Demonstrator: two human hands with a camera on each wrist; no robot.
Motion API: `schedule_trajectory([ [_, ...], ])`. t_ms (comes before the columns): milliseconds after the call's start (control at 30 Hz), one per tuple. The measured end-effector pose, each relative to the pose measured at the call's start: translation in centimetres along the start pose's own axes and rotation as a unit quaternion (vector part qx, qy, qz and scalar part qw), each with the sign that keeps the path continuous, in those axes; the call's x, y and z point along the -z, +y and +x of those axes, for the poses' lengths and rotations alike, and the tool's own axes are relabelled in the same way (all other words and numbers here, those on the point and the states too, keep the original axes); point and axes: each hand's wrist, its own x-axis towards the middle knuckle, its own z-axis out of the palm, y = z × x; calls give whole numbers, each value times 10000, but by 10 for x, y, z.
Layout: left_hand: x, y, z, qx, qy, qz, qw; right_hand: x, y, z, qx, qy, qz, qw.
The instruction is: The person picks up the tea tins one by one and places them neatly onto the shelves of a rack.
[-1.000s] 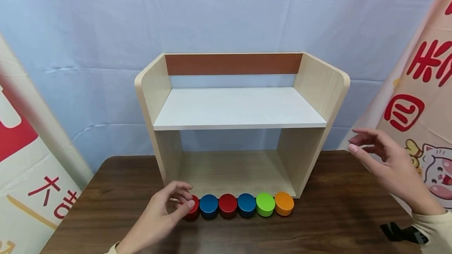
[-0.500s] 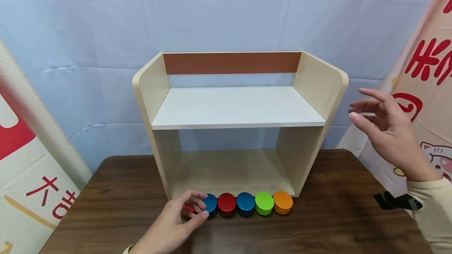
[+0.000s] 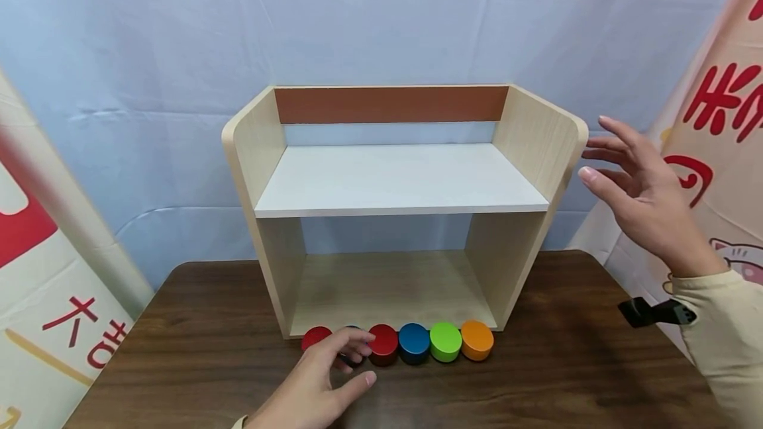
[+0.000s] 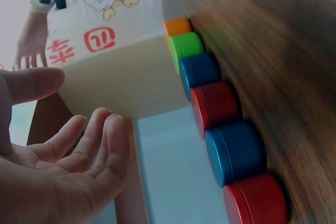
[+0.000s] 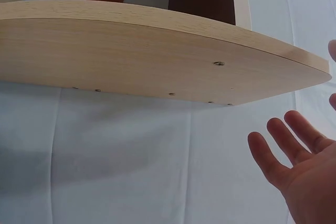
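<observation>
A row of short, shiny lidded cylinders stands along the front of a small two-tier shelf (image 3: 402, 177). From the left come red (image 3: 316, 336), blue (image 4: 237, 153), red (image 3: 383, 343), blue (image 3: 414, 341), green (image 3: 445, 341) and orange (image 3: 477, 340). My left hand (image 3: 322, 376) hovers before the left end, fingers loosely bent and thumb apart, with nothing held; in the head view it hides most of the second cylinder. Raised beside the shelf's right side panel (image 5: 131, 56), my right hand (image 3: 644, 197) has spread, relaxed fingers, fingertips close to the panel's front edge, holding nothing.
The shelf has a brown back rail (image 3: 390, 104) and an open lower bay (image 3: 387, 283). Under it is a dark wooden table (image 3: 208, 349). Behind hangs a pale blue cloth (image 3: 381, 18), with printed banners (image 3: 727, 104) at both sides.
My left hand has slid right along the row, uncovering the leftmost red cylinder and covering the blue one. My right hand has risen and come left toward the shelf's side panel.
</observation>
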Motion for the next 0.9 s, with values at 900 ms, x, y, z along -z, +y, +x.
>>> schedule_trajectory([
  [900,-36,-4,12,390,-928,554,9934,-3,3,24,-147,-532,104,9984],
])
